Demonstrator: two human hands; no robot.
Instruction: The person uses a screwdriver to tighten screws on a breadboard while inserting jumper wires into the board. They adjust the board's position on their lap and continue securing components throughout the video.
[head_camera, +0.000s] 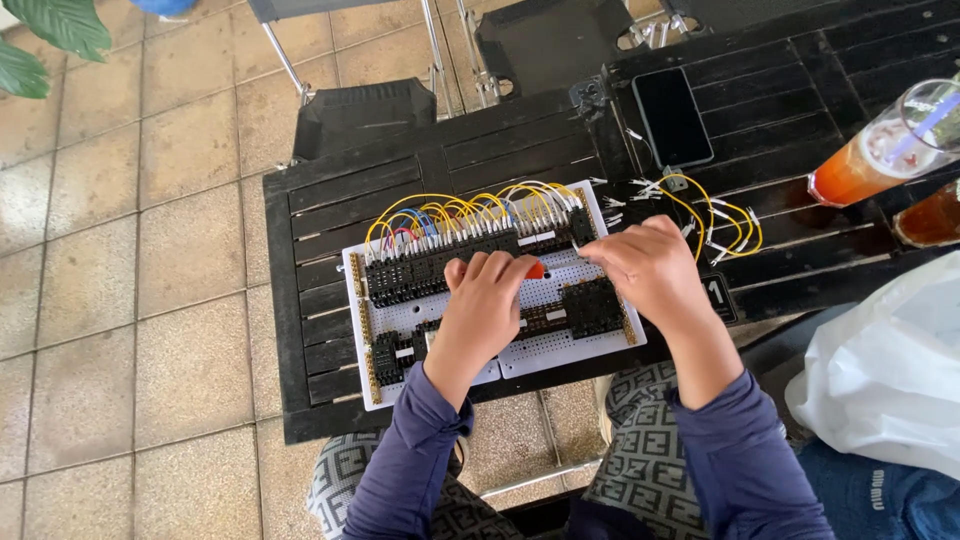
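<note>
A white perforated board (560, 345) lies on a black slatted table (330, 260), carrying rows of black terminal blocks (425, 268) and many looped yellow wires (450, 210). My left hand (483, 305) rests on the middle of the board, fingers curled around a small red-orange object (536, 269). My right hand (650, 268) is over the board's right end, its fingertips pinched at a thin wire end near the upper right blocks. A black block (592, 306) sits just below that hand.
Loose yellow wires (725, 225) lie right of the board beside a black phone (672, 115). Two glasses of orange and brown drink (880, 155) stand at the far right. A white plastic bag (890, 370) sits at my right. Black chairs (365, 110) stand beyond the table on a tiled floor.
</note>
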